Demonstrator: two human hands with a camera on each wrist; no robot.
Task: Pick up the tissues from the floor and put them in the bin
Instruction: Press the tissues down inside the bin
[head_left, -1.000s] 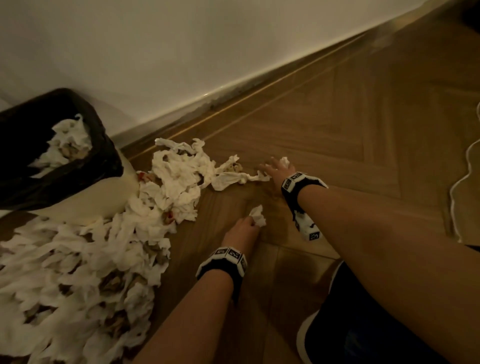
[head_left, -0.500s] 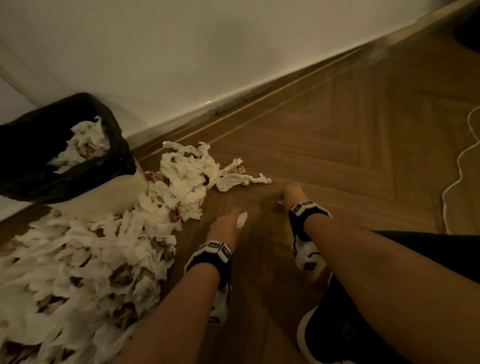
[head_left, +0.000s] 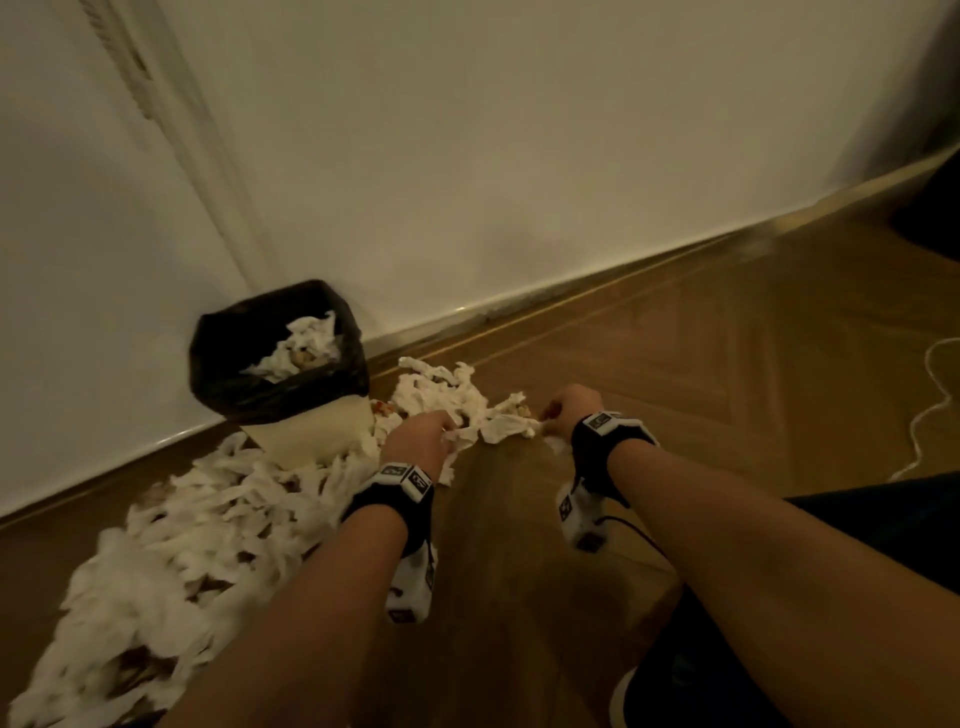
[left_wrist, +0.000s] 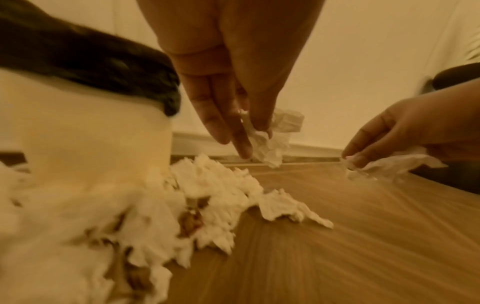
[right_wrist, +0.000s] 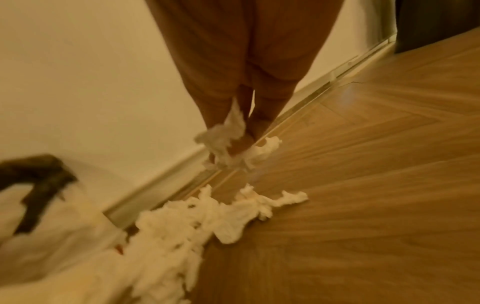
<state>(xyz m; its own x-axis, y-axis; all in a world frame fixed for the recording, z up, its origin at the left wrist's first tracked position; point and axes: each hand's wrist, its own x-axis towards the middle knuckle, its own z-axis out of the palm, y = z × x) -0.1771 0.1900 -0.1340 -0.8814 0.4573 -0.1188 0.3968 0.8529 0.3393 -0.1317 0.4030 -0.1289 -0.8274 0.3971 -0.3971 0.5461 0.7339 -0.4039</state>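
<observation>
A cream bin (head_left: 311, 434) with a black liner (head_left: 218, 364) stands by the wall, tissues inside it. Many crumpled white tissues (head_left: 208, 519) cover the floor around its base and stretch right (head_left: 441, 389). My left hand (head_left: 421, 431) (left_wrist: 249, 131) hovers above the floor right of the bin and pinches a crumpled tissue (left_wrist: 275, 133). My right hand (head_left: 566, 408) (right_wrist: 239, 144), further right, pinches another tissue (right_wrist: 223, 144) (left_wrist: 384, 164). Both hands are raised off the wooden floor.
A white wall and skirting (head_left: 519, 306) run behind the bin. Bare herringbone wood floor (head_left: 727, 364) lies to the right, with a thin white cord (head_left: 930, 410) at the far right. My dark-clothed leg and shoe (head_left: 675, 675) are at the lower right.
Both hands have lifted off the floor with a tissue each and moved up and left toward the bin. The head view has tilted upward, showing more wall.
</observation>
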